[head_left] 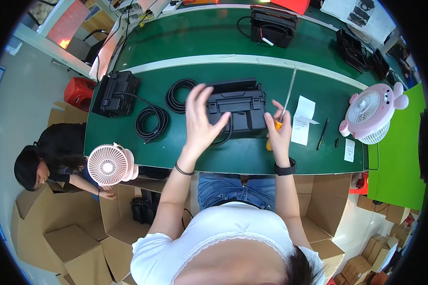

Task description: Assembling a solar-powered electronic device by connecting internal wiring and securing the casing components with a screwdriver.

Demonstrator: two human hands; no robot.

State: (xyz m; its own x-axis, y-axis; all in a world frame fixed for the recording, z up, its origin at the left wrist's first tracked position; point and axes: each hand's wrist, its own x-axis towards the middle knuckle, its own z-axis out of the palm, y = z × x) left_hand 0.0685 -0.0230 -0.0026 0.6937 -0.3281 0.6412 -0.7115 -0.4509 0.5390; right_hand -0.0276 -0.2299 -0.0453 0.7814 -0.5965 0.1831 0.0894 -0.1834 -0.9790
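Gripping the screwdriver (278, 125), right hand (282, 137) sits just right of the black case (242, 111); left hand (200, 118) spreads open at its left. Cable (231, 125) looks fitted, remaining work unclear.

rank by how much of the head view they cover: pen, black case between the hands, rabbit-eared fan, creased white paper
1. Black case and rabbit-eared fan: too alike to rank
2. Creased white paper
3. Pen, a thin strip, clearly the smallest
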